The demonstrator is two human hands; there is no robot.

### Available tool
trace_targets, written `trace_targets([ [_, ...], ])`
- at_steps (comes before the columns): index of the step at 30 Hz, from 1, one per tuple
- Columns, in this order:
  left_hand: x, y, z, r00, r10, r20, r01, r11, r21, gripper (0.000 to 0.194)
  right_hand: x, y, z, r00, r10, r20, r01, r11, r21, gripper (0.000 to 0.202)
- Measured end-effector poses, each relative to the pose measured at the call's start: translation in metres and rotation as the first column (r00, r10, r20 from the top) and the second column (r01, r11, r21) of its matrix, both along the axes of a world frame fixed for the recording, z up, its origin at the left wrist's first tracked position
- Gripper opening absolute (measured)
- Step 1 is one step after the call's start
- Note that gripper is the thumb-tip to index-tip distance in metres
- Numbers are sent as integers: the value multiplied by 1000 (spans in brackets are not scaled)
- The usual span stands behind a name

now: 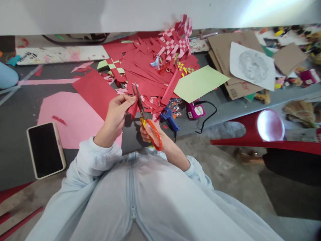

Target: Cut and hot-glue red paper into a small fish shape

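My left hand (117,112) pinches a small piece of red paper (134,109) between thumb and fingers above the table. In my right hand (147,131) is a pair of scissors (140,100) with orange and yellow handles. Their blades point away from me, slightly parted, right beside the red piece. Beneath and beyond the hands lie a red paper sheet (96,92), a pink paper sheet (67,113) and a heap of red paper strips (142,67). Part of my right fingers is hidden behind the handles.
A phone (46,150) lies at the left edge. Right of the scissors are a blue glue gun (170,114), a purple box (195,110) and a light green sheet (200,83). Cardboard pieces (234,57) and a printed drawing (252,65) sit further right, near a red stool (248,129).
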State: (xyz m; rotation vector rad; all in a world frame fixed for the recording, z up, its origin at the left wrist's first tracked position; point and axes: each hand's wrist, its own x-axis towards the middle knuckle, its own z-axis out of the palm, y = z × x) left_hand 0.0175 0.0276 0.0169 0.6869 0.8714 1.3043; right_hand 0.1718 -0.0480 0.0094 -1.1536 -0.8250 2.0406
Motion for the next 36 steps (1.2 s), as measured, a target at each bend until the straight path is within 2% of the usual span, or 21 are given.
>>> trace_targets([
  [6,1,0,6,997,26,-66,-30,998,-52,29,0,1,2,1000,6,7,-6,1000,1,57],
  [14,1,-1,5,998,33,-49,-34,999,-14,33,0,3,4,1000,12,14,-12,1000,-8,58],
  [19,1,-1,4,996,57,-64,-56,998,21,39,-1,0,-1,999,-9,40,9,1000,4,56],
  [24,2,-2,2,985,92,-146,-85,995,52,38,-2,-2,-8,999,-25,39,25,1000,-4,49],
  [31,3,-2,0,984,97,-148,-91,995,47,37,-3,-2,-14,1000,-29,-6,29,999,-30,56],
  [36,4,-2,3,978,108,-176,-102,994,42,33,-1,-3,-15,999,-20,-30,19,999,-26,54],
])
